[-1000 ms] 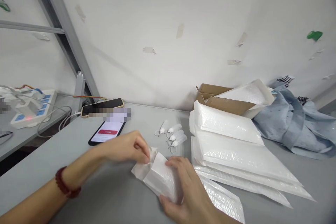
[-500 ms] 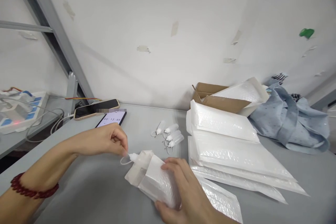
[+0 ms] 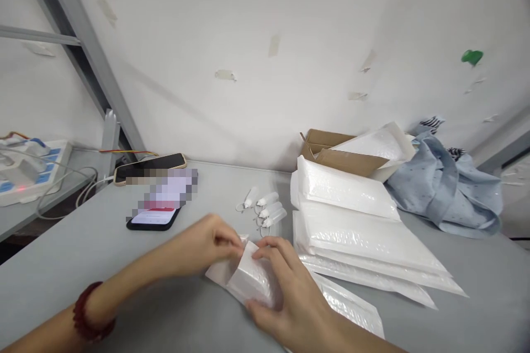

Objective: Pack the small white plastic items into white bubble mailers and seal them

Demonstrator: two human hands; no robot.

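A small white bubble mailer [image 3: 252, 282] lies on the grey table [image 3: 83, 265] in front of me. My right hand [image 3: 285, 292] grips its body, fingers wrapped round it. My left hand [image 3: 207, 245] is pinched at the mailer's open flap end, fingertips pressed together against it; what it pinches is hidden. A red bead bracelet [image 3: 86, 320] sits on my left wrist. Several small white dropper bottles [image 3: 265, 209] lie just beyond the hands.
A stack of larger white bubble mailers [image 3: 356, 231] spreads to the right, with a cardboard box [image 3: 339, 157] and a blue cloth [image 3: 447, 187] behind. Two phones [image 3: 157, 198] lie at the left. A power strip [image 3: 28, 168] with cables sits far left.
Half a second ago my left hand held a small bottle at the mailer's mouth. Now the bottle is out of sight and the left fingers are pressed at the flap. The view shifted slightly.
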